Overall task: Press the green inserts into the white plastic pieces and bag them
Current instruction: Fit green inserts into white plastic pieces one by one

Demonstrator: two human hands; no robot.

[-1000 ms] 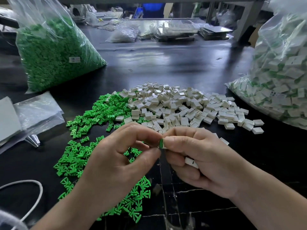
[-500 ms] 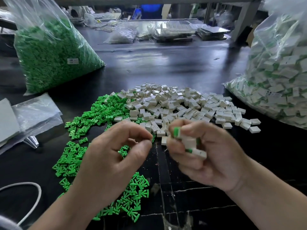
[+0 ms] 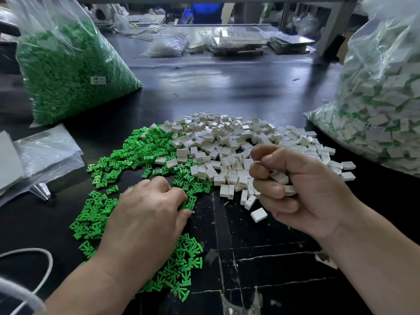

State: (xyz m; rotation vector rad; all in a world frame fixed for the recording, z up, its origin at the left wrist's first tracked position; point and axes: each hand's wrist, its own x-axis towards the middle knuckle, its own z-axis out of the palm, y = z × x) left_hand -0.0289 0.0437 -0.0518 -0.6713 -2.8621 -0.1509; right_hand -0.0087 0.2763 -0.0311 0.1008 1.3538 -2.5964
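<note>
A loose pile of green inserts spreads over the black table, and a heap of white plastic pieces lies to its right. My left hand lies palm down on the green pile, its thumb and bent fingertips closing on a green insert at the pile's right edge. My right hand hovers over the near edge of the white heap, curled in a fist round several white pieces. One white piece lies alone on the table just below that fist.
A big clear bag of green inserts stands at the back left. A big clear bag of white pieces with green showing in them fills the right side. Flat empty plastic bags lie at the left, a white cord at the bottom left.
The hands were joined at a piece between their fingertips, then parted. My left hand dropped onto the green pile. My right hand closed round its white pieces and drew right.
</note>
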